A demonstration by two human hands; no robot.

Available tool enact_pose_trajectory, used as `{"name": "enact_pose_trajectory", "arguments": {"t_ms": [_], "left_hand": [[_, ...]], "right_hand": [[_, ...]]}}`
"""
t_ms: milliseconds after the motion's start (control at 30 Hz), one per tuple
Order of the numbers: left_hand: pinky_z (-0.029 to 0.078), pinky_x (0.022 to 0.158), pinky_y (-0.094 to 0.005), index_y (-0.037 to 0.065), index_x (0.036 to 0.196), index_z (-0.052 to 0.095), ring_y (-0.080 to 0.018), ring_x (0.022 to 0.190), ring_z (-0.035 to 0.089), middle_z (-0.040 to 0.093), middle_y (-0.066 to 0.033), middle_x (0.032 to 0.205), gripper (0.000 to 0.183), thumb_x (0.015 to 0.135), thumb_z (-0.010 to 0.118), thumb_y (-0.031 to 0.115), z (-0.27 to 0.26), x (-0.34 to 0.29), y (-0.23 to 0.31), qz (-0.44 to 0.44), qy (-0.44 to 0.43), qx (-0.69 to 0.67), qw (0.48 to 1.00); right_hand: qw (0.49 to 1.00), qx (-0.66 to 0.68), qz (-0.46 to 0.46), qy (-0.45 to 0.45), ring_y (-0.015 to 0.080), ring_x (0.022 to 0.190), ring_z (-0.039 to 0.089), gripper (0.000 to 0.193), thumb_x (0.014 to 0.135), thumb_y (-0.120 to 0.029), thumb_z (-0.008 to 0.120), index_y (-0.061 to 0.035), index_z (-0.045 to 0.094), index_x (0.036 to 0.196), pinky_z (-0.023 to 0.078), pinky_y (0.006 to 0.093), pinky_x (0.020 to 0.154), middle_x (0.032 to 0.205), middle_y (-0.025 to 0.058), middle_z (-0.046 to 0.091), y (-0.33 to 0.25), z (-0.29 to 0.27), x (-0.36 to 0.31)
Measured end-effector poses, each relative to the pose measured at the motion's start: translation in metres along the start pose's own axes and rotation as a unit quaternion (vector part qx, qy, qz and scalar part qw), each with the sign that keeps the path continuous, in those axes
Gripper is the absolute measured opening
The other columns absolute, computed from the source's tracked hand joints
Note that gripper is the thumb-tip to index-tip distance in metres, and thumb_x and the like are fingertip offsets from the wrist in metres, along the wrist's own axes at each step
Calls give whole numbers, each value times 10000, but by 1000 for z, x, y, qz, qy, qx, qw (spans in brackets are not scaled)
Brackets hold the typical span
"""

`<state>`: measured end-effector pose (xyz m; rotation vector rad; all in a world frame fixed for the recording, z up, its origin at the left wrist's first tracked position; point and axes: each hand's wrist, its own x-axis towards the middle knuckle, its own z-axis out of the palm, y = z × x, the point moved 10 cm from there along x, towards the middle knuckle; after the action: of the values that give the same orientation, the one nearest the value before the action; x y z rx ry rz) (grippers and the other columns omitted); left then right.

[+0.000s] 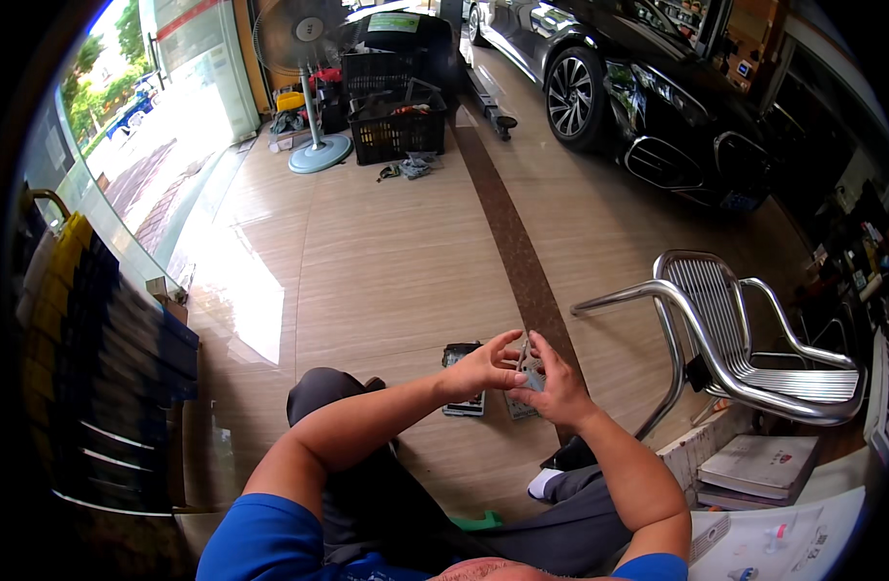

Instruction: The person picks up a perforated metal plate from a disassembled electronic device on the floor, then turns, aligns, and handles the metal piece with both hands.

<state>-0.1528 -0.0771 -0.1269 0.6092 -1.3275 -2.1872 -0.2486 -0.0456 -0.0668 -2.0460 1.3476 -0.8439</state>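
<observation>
In front of my knees, my left hand (487, 369) and my right hand (561, 391) come together above the floor. Between their fingertips stands a thin, narrow grey piece (523, 355), metallic in look and too small to name. Both hands have their fingers bent around it. Below them, partly hidden by the right hand, a flat grey part (522, 410) lies on the floor. Beside it, behind and under my left hand, is a black, box-like part (457, 352) with lighter areas; the left hand and wrist cover its middle.
A metal-tube chair (701, 290) stands at right, with books (762, 463) near it. A black car (648, 107) is parked at the far right. A standing fan (321, 155) and black crates (398, 131) are at the back. Blue-and-yellow goods (86, 281) line the left.
</observation>
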Motion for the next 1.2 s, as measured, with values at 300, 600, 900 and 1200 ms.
{"name": "enact_pose_trajectory", "arguments": {"t_ms": [300,600,900,1200], "left_hand": [[369,1103,-375,9,1576,49,-249,1331,443,444,-183,1433,1088,826,820,170,8,0,1,2,-43,-30,999],[380,1097,-369,18,1579,15,-250,1341,436,416,-175,1459,1119,819,823,165,11,0,1,-3,-51,-61,997],[433,1066,-410,60,1587,7,-270,1314,484,416,-167,1448,1010,934,689,418,11,0,1,21,-68,-71,995],[510,1012,-440,165,1596,99,-249,1318,510,379,-108,1527,731,1037,489,431,18,-3,-10,-67,-97,-128,985]], "right_hand": [[992,71,91,-50,352,1284,538,1083,733,-305,883,-30,218,1542,428,405,1070,1374,264,527,19,16,-2],[986,117,111,-46,354,1301,512,1079,737,-339,875,3,227,1529,424,421,1068,1373,243,513,15,14,-1],[998,16,51,39,384,1326,477,1078,705,-290,878,13,238,1518,419,425,1088,1440,267,432,7,-10,1],[982,-141,-124,38,435,1357,413,988,701,-198,856,-5,304,1498,401,472,1107,1474,273,364,-30,-2,-3]]}}
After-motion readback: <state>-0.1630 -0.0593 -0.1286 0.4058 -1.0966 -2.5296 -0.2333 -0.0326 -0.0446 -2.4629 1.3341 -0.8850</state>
